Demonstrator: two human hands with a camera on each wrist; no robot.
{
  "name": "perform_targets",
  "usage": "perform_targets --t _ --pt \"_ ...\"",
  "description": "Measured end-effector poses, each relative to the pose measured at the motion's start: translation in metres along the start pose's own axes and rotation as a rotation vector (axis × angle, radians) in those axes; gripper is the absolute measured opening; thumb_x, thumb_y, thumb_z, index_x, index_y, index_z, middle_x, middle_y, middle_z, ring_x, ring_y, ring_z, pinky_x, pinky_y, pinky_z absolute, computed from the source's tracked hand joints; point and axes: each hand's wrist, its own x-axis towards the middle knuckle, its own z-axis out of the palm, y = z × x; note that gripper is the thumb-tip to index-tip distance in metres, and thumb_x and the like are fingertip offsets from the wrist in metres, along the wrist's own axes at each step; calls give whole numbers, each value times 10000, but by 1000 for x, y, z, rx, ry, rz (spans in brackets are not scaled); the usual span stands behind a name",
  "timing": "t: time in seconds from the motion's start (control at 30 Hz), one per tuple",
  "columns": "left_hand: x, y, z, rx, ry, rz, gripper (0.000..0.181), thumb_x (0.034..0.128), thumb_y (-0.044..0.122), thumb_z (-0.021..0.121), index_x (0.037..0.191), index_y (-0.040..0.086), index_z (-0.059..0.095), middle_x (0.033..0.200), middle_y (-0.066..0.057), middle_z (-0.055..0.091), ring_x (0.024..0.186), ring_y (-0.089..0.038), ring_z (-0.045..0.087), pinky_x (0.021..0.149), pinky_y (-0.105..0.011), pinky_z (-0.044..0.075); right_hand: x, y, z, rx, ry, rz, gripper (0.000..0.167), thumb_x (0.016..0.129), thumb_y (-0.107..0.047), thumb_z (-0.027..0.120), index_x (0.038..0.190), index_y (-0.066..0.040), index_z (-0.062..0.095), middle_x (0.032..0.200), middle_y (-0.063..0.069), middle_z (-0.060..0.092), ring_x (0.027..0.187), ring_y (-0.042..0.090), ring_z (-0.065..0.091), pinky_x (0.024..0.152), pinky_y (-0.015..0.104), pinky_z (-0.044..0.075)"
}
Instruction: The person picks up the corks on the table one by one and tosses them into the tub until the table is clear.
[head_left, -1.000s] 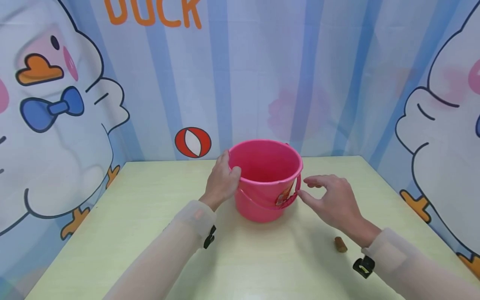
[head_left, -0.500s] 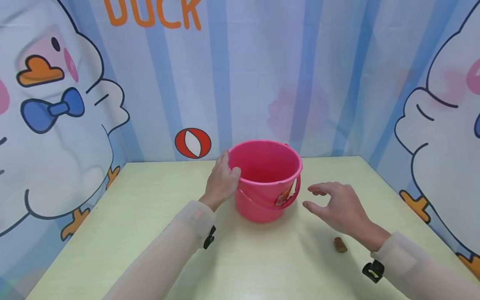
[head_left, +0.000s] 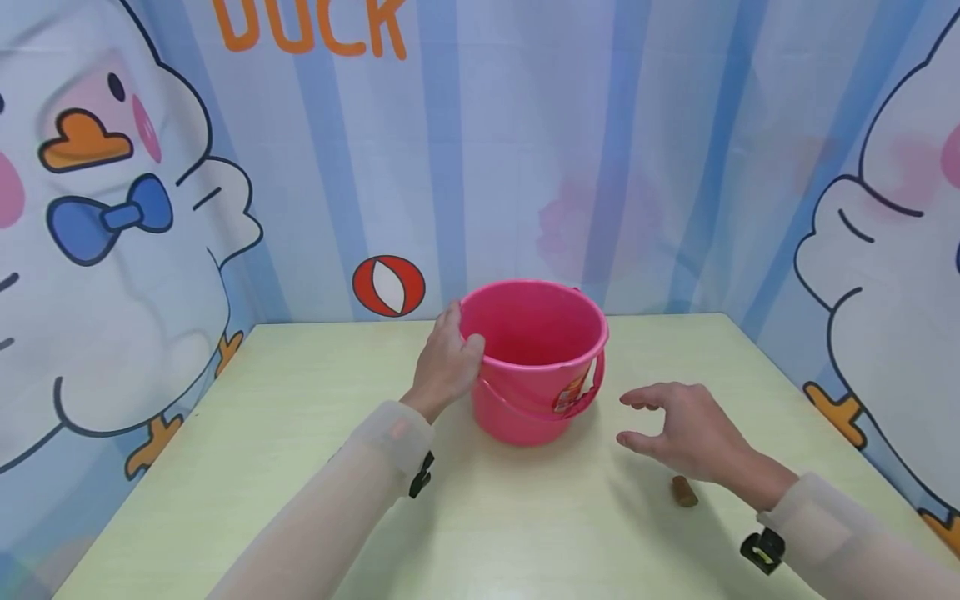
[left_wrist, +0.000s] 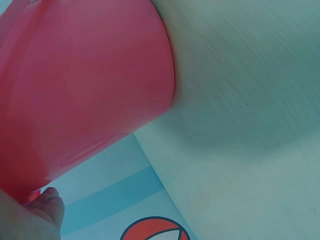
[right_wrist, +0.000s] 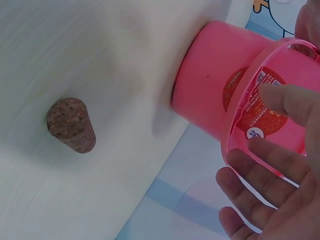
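A pink plastic bucket (head_left: 521, 408) stands upright on the table, its handle (head_left: 588, 400) hanging down at the front right. My left hand (head_left: 444, 364) grips the bucket's rim on the left, thumb on the near side. In the left wrist view the bucket's wall (left_wrist: 95, 75) fills the upper left. Apart from the bucket, to its right, my right hand (head_left: 693, 433) hovers with fingers spread and nothing held. A brown cork stopper (head_left: 683, 492) lies on the table just below that hand; the right wrist view shows the cork (right_wrist: 71, 125) more closely.
The pale wooden table (head_left: 315, 467) reaches back to a striped blue curtain (head_left: 510, 142) printed with ducks. An orange-red label (right_wrist: 255, 100) is stuck on the bucket's side.
My right hand has drawn away from the bucket's handle, moving right and toward me, nearer the cork. The left hand and the bucket have stayed in place.
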Motion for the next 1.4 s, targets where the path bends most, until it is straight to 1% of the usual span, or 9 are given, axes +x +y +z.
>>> perform_targets --t 0.1,0.27,0.37,0.7,0.93,1.17,1.3,1.4 --pt "0 -1 0 -2 1 1 819 967 268 574 1654 144 146 1630 -42 317 1406 -287 410 963 -469 561 -1 2 1 -6 -35 -5 500 799 -352 885 1214 -107 752 1177 102 735 1081 345 659 860 542 580" --pt "0 -1 0 -7 1 -1 825 965 273 576 1655 149 142 1631 -39 315 1410 -286 408 961 -469 562 -3 8 1 -12 -71 -47 477 790 -333 892 1191 -110 760 1169 81 738 1072 322 667 876 535 573" --pt "0 -1 0 -10 -2 -2 830 964 275 578 1656 151 137 1632 -39 312 1411 -287 406 960 -468 563 -5 10 1 -20 -98 -59 477 780 -329 899 1182 -112 763 1165 69 740 1076 318 671 882 532 573" --pt "0 0 -1 -2 0 -6 820 965 275 573 1654 151 148 1622 -37 326 1398 -281 414 955 -466 566 -8 19 -1 -62 -204 -53 509 750 -310 920 1180 -91 759 1133 68 739 1050 318 667 864 520 574" --pt "-1 0 0 1 1 6 815 966 279 560 1654 146 144 1618 -39 332 1390 -279 423 960 -465 564 -9 28 -1 -97 -280 -49 518 743 -289 922 1187 -84 750 1107 41 730 1021 290 661 859 515 568" --pt "-1 0 0 -3 2 4 826 961 275 573 1654 146 143 1622 -43 326 1391 -285 422 960 -468 564 -11 37 0 -115 -340 -15 538 723 -289 936 1181 -83 744 1094 32 722 1010 273 655 862 514 560" --pt "-1 0 0 -3 1 4 828 961 272 576 1654 147 141 1626 -44 321 1399 -286 416 962 -469 562 -11 41 1 -131 -369 -6 509 728 -269 931 1164 -84 745 1069 19 718 974 250 655 856 508 558" --pt "-1 0 0 0 2 7 823 962 273 574 1654 146 146 1627 -43 321 1398 -286 417 964 -470 561 -12 45 2 -145 -378 -15 464 722 -237 926 1128 -95 750 1028 -4 711 930 220 646 842 495 554"
